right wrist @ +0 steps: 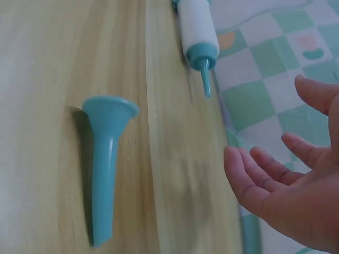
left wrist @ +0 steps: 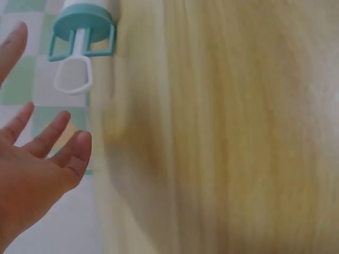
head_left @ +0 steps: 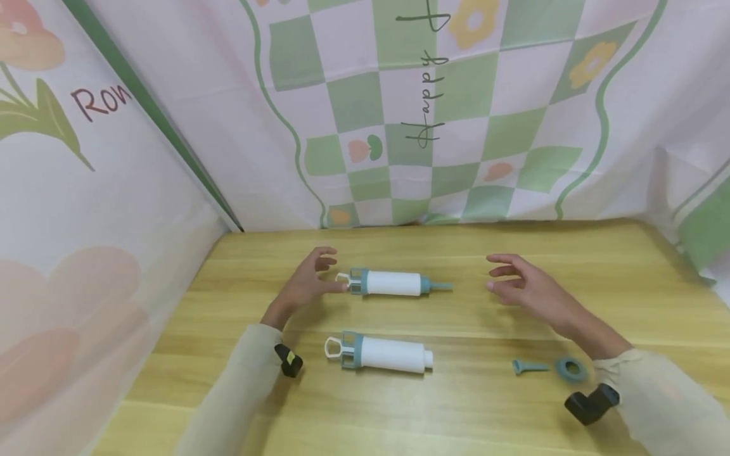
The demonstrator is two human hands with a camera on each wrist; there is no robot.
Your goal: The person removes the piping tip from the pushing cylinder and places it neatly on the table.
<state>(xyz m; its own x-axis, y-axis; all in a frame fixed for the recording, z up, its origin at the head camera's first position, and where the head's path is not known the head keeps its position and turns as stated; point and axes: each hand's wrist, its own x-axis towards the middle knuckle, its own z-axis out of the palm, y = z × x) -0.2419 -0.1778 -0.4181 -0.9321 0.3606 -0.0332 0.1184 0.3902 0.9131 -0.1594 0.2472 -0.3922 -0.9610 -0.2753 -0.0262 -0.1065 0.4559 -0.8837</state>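
Note:
My left hand (head_left: pixel 308 278) hovers at the handle end of a white-barrelled, syringe-like tool (head_left: pixel 393 283) with teal ends and a thin teal nozzle. In the left wrist view the fingers are spread and apart from its white loop handle (left wrist: pixel 74 75). To the right of the nozzle tip, my right hand (head_left: pixel 527 288) hangs in the air with relaxed fingers, holding nothing. A second such tool (head_left: pixel 390 354) lies nearer to me; its front end shows a bare white neck.
A loose teal nozzle (head_left: pixel 531 367) with a flared end and a teal ring (head_left: pixel 571 369) lie on the wooden table (head_left: pixel 467 411), below my right forearm. Printed cloth (head_left: pixel 410 139) hangs along the back edge, and another panel (head_left: pixel 85 221) stands on the left.

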